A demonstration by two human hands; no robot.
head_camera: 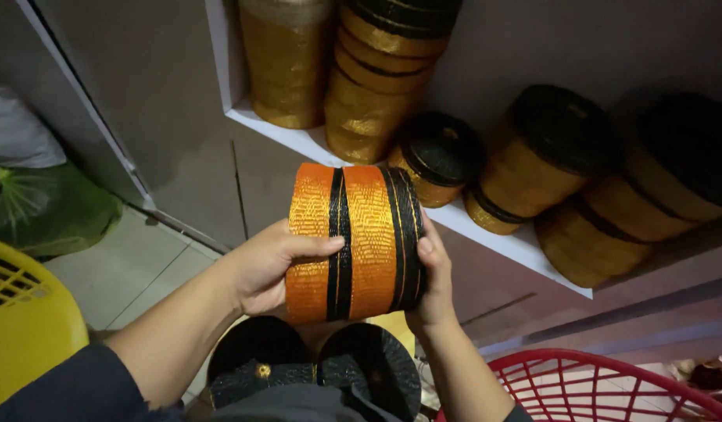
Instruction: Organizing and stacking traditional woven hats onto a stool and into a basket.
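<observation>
Right now we are holding a stack of ribbon rolls (pixel 353 242) between both hands, up in front of the shelf (pixel 486 234). Our left hand (pixel 263 266) is pressing against the left end of the stack, thumb lying across the orange band, and our right hand (pixel 433 285) is bracing the right end, so both hands are clamped on the stack from opposite sides. The stack is showing orange bands split by black stripes, and it is hanging in the air, touching neither the shelf nor the floor.

As far as we are judging it, the stack is lifted and not yet set down anywhere. On the shelf, gold rolls (pixel 361 86) are standing piled at the back, and more gold rolls with black tops (pixel 548 148) are lying tilted along its front edge. Below our hands, two black rolls (pixel 314 367) are resting near our lap. A yellow basket (pixel 25 320) is sitting at our left and a red basket (pixel 603 387) at our right; we cannot tell what either is holding.
</observation>
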